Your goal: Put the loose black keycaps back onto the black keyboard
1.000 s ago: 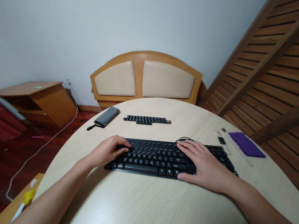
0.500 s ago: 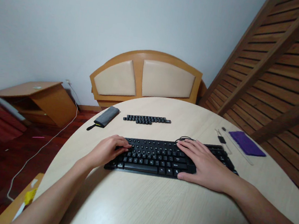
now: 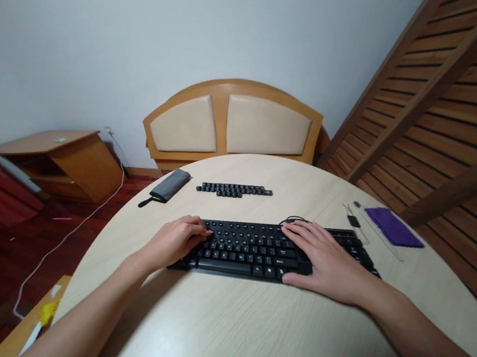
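A black keyboard (image 3: 246, 250) lies across the table in front of me. At its left end, my left hand (image 3: 177, 239) is bent over the keys with its fingers drawn together. Whatever sits under those fingertips is hidden by the hand. My right hand (image 3: 324, 260) rests spread over the right part of the keyboard, thumb at the front edge and fingers reaching toward the back edge. Behind the keyboard, loose black keycaps (image 3: 233, 189) are set out in rows on the table.
On the round table (image 3: 219, 328), a grey pouch (image 3: 171, 184) lies at the back left. A purple cloth (image 3: 394, 227) lies at the right, beside a thin rod (image 3: 382, 238) and a small black-handled tool (image 3: 353, 221). A black cable (image 3: 294, 219) curls behind the keyboard.
The left hand has shifted slightly at the same keys, its fingers and thumb now more tucked in. My right hand and the keyboard stay put.
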`<state>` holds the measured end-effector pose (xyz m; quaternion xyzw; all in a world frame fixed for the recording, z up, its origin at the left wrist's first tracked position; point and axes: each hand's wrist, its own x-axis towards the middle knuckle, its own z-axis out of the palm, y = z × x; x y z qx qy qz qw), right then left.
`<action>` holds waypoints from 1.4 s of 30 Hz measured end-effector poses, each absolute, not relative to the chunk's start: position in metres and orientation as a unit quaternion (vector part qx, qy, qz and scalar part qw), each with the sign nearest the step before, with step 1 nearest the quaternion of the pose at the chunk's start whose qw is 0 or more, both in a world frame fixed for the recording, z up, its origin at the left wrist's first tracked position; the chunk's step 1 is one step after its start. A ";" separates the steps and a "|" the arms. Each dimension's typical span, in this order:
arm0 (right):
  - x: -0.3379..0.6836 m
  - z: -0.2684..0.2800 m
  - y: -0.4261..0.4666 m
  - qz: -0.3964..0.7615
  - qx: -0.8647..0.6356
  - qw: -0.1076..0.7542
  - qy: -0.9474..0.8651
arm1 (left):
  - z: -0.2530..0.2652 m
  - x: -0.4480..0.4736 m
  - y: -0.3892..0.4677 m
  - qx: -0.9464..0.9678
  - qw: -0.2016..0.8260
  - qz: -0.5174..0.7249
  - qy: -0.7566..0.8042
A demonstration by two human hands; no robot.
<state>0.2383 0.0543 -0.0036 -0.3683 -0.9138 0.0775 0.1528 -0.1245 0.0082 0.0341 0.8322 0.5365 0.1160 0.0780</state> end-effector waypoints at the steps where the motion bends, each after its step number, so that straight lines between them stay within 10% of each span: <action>1: 0.238 -0.004 0.055 0.079 -0.368 0.154 -0.914 | 0.034 -0.125 0.009 0.831 0.080 0.114 0.539; 42: 0.236 0.009 0.056 0.074 -0.376 0.129 -0.915 | 0.003 -0.096 0.001 0.794 0.009 0.167 0.585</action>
